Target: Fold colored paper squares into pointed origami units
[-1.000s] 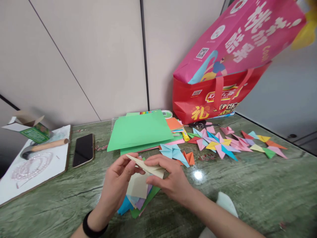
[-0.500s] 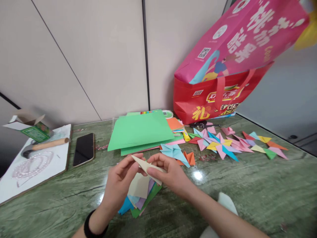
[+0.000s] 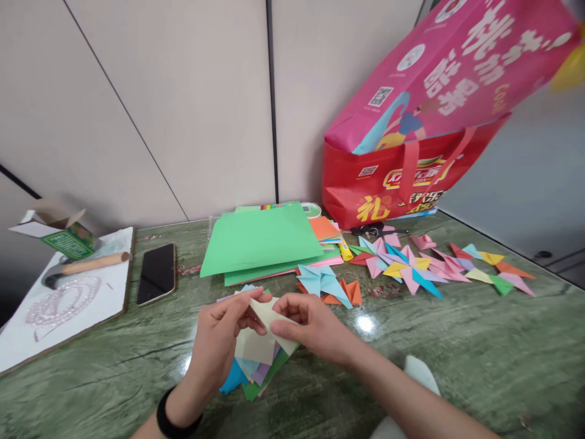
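Observation:
A folded cream paper [image 3: 270,318] is held between both hands above the table. My left hand [image 3: 228,323] pinches its upper left corner between thumb and fingers. On its right side, my right hand [image 3: 307,322] grips it, the thumb lying on top. Beneath the hands lies a fanned pile of small sheets, with a cream square [image 3: 256,349] on top and blue, purple and green ones [image 3: 269,373] showing under it. Just beyond my right hand rest a light blue folded piece [image 3: 320,281] and an orange one [image 3: 351,292].
Large green sheets [image 3: 262,238] lie at the back centre. Folded paper stars [image 3: 414,268] spread to the right, before a red bag [image 3: 356,189] and a pink bag [image 3: 393,79]. At left are a phone [image 3: 156,274], a hammer [image 3: 94,264], beads [image 3: 68,302] and an open box [image 3: 68,238].
The cream paper has turned so that more of its flat face shows. My left fingers have shifted to its top corner, and my right fingers have curled in at its edge.

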Available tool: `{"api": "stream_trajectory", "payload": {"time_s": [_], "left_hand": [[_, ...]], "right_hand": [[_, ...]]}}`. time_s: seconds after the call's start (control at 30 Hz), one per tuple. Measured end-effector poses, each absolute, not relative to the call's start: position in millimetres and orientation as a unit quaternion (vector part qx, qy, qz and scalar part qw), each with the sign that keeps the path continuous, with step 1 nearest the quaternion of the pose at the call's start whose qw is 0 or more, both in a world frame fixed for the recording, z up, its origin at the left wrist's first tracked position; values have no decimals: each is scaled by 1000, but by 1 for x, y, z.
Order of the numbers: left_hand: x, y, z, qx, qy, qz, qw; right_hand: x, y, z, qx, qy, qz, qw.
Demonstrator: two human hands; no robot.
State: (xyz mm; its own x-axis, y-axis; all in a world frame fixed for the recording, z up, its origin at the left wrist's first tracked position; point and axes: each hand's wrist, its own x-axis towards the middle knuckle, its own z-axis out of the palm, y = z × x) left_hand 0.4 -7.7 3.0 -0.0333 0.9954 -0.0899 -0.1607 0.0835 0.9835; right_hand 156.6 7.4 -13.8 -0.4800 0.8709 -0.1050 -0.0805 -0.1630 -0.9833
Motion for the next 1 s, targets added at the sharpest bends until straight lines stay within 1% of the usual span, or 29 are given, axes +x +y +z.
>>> {"api": "stream_trajectory", "payload": {"time_s": [0.07,0.13,0.23,0.3,0.47,0.67,0.77,0.9,1.0], "left_hand": [[2,-8,5,455,500,508,534],[3,-9,7,507,525,474,493],[3,-10,9,575,544,433,431],[2,-11,9,591,542,430,415],[2,-13,7,556,551,444,437],[5,-13,10,564,546,452,424],[4,-11,10,543,537,464,450],[4,-10,9,505,518,485,491],[5,-10,10,495,524,495,485]], "right_hand": [[157,7,-13,-361,-498,706,351],[158,7,-13,-348,-471,731,349],[158,7,-13,-325,-464,751,340],[158,7,-13,-320,-463,756,334],[157,7,-13,-328,-462,758,323],[157,8,-15,-325,-471,756,317],[157,7,-16,-330,-464,760,313],[157,7,-17,-336,-473,745,328],[157,7,-16,-332,-501,719,350]]}}
